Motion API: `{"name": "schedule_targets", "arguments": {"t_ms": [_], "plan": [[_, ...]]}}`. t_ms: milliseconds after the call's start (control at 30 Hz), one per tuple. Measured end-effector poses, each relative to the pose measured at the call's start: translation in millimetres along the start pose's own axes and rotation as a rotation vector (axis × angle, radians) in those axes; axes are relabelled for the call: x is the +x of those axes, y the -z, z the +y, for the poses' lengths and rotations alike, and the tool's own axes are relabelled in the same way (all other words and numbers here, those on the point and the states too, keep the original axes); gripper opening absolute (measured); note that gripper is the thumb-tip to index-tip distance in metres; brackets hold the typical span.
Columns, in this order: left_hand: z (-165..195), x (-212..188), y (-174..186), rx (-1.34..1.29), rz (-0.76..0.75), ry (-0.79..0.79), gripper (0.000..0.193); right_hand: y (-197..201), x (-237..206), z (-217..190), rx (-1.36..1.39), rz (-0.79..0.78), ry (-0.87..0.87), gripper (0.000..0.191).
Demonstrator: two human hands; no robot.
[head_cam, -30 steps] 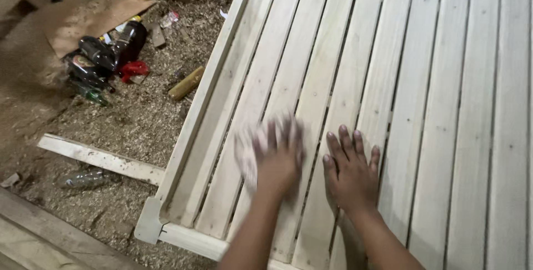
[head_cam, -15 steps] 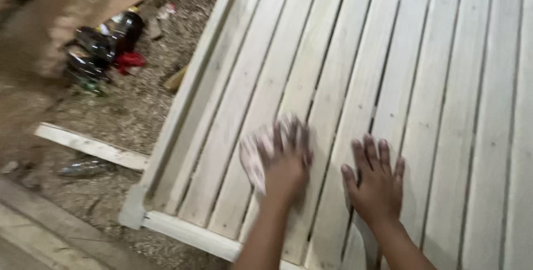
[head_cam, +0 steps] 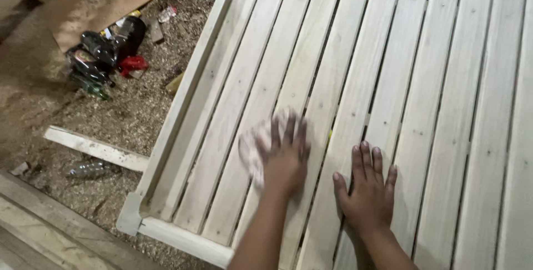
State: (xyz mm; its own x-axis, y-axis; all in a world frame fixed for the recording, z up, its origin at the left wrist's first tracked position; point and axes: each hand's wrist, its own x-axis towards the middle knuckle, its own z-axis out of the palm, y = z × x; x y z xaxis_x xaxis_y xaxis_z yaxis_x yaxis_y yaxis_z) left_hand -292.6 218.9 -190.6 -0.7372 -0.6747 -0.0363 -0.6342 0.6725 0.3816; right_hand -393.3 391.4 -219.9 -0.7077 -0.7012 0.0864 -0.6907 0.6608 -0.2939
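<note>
The left hand (head_cam: 286, 156), fingers spread, presses a pale sanding sheet (head_cam: 256, 149) flat on the slatted wooden frame (head_cam: 422, 81) (blurred, mid-stroke); it has slid rightward along the slat. The right hand (head_cam: 367, 188) rests flat, empty, bracing beside it.

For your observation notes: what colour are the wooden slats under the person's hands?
Pale, unfinished cream-yellow slats, seen clearly in the head view.
</note>
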Motion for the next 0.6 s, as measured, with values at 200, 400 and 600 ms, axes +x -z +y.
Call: {"name": "schedule_targets", "arguments": {"t_ms": [200, 400, 600], "plan": [[6.0, -125.1, -2.6, 0.135, 0.139, -0.081, 0.062, 4.5, 5.6, -3.1, -0.09, -0.032, 0.019, 0.08], [2.0, 13.3, -16.8, 0.027, -0.005, -0.008, 0.058, 5.8, 2.0, -1.8, -0.09, -0.041, 0.021, 0.073], [-13.1, -27.8, 8.1, 0.153, 0.116, -0.181, 0.059, 8.0, 3.0, -3.4, -0.075, -0.037, 0.051, 0.067]]}}
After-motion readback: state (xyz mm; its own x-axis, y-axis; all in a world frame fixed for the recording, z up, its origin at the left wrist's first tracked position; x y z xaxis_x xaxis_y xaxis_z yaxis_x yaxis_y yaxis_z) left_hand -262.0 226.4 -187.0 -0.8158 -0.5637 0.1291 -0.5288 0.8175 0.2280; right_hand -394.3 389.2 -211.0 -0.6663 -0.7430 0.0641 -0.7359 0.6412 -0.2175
